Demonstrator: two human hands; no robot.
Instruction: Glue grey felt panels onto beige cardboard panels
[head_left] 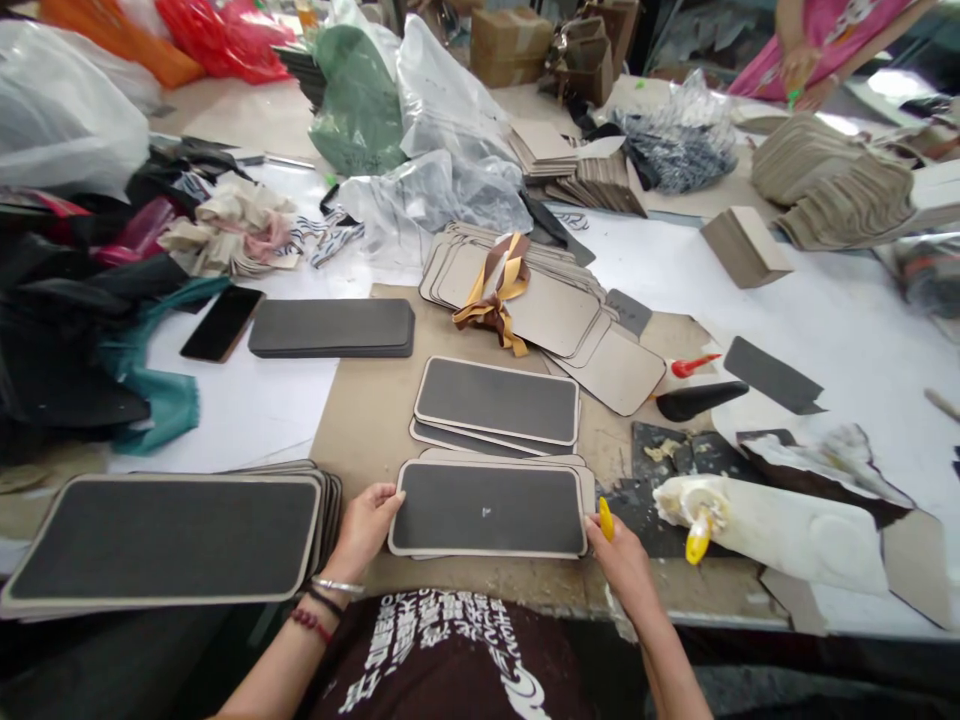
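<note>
Dark grey with a pale border, the panel (487, 508) at the frame's lower centre looks light and stiff, best taken by its short ends; the left hand (367, 528) pinches one, the right hand (621, 555) the other, also holding a yellow stick (606, 519).

Dark maroon-brown graphic tee (450, 690), stacked left wrist (347, 566)
Chunky white lettering (442, 632) runs across the shirt front, plus a swirly white curl (523, 690) toward the right. Wrist's got a shiny silver bangle (339, 584), a plain black band (325, 602), then dark red beads (310, 622).
</note>
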